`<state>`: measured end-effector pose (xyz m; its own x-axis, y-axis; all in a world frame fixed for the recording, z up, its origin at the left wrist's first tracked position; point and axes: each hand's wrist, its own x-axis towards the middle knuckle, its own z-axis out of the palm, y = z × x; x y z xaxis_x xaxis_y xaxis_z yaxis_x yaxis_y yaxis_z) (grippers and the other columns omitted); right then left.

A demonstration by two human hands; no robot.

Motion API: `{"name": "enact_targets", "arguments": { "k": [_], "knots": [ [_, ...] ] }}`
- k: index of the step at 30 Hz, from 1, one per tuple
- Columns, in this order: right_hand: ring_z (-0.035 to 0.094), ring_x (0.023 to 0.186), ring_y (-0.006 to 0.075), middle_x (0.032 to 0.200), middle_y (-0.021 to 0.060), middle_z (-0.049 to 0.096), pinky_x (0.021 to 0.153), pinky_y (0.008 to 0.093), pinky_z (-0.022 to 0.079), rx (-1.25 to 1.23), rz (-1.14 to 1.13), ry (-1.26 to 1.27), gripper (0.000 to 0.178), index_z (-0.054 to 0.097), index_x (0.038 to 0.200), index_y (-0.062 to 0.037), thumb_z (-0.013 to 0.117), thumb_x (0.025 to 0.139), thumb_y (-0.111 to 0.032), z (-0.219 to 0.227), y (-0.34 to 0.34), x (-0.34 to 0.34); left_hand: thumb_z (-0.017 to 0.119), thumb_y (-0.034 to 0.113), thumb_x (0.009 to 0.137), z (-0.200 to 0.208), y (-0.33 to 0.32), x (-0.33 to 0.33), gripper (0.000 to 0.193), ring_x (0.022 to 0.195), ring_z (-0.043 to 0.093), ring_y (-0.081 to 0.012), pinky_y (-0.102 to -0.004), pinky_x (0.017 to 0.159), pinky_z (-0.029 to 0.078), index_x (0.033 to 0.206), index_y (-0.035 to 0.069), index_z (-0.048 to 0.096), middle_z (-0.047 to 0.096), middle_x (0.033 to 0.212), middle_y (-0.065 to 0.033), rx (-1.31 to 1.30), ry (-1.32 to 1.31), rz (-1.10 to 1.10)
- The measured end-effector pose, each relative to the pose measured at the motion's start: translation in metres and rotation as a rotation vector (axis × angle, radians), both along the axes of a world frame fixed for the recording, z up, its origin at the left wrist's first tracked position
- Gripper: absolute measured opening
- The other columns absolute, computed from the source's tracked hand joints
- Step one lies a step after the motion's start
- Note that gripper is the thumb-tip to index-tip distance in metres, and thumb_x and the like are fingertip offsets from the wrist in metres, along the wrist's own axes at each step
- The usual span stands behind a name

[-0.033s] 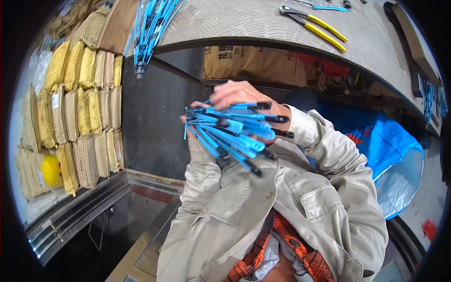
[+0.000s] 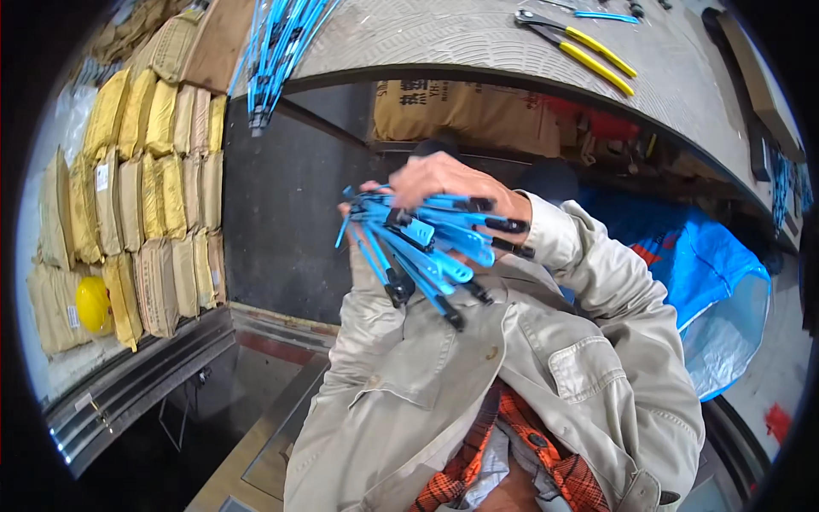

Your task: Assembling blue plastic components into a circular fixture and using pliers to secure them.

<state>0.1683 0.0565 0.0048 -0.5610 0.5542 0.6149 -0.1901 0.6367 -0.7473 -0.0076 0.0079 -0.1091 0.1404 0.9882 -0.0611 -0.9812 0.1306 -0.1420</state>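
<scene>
A fanned bundle of slim blue plastic strips with black ends point(image 2: 424, 242) is in front of my chest. Its gathered end points left, and the loose ends spread toward my jacket. From below and the left, my left hand point(image 2: 362, 260) is closed around the gathered end, mostly covered by the strips. Over the top of the bundle lies my right hand point(image 2: 456, 181), with its fingers bent down near the gathered end. Those fingertips are blurred, and what they pinch is hidden.
Ahead stands a worktable point(image 2: 452, 38) with yellow-handled pliers point(image 2: 580, 53) and another blue strip bundle point(image 2: 277, 55) overhanging its left edge. Paper-wrapped packs point(image 2: 141, 200) are stacked at left, with a yellow helmet-like object point(image 2: 94, 305). A blue sack point(image 2: 682, 273) sits at right.
The bundle has turned slightly in my hands, and its loose ends have shifted. My right hand has moved a little to the right and down over it.
</scene>
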Motion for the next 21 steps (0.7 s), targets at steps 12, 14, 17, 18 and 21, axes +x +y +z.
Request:
{"name": "enact_targets", "arguments": {
  "k": [12, 14, 17, 18, 21],
  "knots": [
    [0.051, 0.066, 0.0203, 0.079, 0.008, 0.057, 0.064, 0.0305, 0.043, -0.359, -0.039, 0.044, 0.024, 0.057, 0.084, -0.0011, 0.07, 0.074, -0.018, 0.017, -0.032, 0.004, 0.062, 0.022, 0.081, 0.052, -0.016, -0.011, 0.051, 0.097, 0.054, -0.0181, -0.0304, 0.086, 0.043, 0.122, -0.001, 0.043, 0.056, 0.11, -0.0123, 0.132, 1.288, -0.15],
    [0.046, 0.06, 0.0142, 0.072, 0.0034, 0.056, 0.058, 0.0257, 0.04, -0.51, -0.101, 0.049, 0.022, 0.057, 0.082, -0.0021, 0.073, 0.073, -0.015, 0.019, -0.035, -0.001, 0.064, 0.017, 0.079, 0.088, -0.013, -0.003, 0.052, 0.09, 0.056, -0.0173, -0.028, 0.082, 0.044, 0.122, -0.002, 0.042, 0.059, 0.104, -0.0115, 0.26, 1.382, -0.194],
    [0.044, 0.057, 0.0108, 0.069, 0.001, 0.055, 0.054, 0.0231, 0.039, -0.639, -0.111, 0.063, 0.021, 0.058, 0.081, -0.0026, 0.074, 0.072, -0.012, 0.009, -0.034, 0.0, 0.066, 0.012, 0.077, 0.09, -0.01, -0.002, 0.051, 0.083, 0.057, -0.0162, -0.0264, 0.077, 0.045, 0.12, -0.002, 0.043, 0.06, 0.097, -0.0102, 0.34, 1.399, -0.186],
    [0.045, 0.058, 0.0103, 0.069, 0.0009, 0.055, 0.054, 0.023, 0.039, -0.696, -0.092, 0.073, 0.021, 0.058, 0.081, -0.0025, 0.075, 0.071, -0.012, 0.002, -0.034, 0.005, 0.067, 0.011, 0.076, 0.085, -0.009, 0.0, 0.048, 0.079, 0.057, -0.0155, -0.026, 0.074, 0.045, 0.117, -0.001, 0.045, 0.06, 0.094, -0.0093, 0.354, 1.368, -0.16],
    [0.045, 0.059, 0.0094, 0.068, 0.0008, 0.055, 0.055, 0.0228, 0.039, -0.822, -0.054, 0.085, 0.022, 0.058, 0.082, -0.0024, 0.076, 0.07, -0.01, -0.005, -0.036, 0.015, 0.068, 0.008, 0.073, 0.08, -0.012, 0.006, 0.044, 0.072, 0.056, -0.014, -0.0253, 0.068, 0.045, 0.112, -0.001, 0.048, 0.061, 0.087, -0.0074, 0.366, 1.298, -0.11]
  ]
}}
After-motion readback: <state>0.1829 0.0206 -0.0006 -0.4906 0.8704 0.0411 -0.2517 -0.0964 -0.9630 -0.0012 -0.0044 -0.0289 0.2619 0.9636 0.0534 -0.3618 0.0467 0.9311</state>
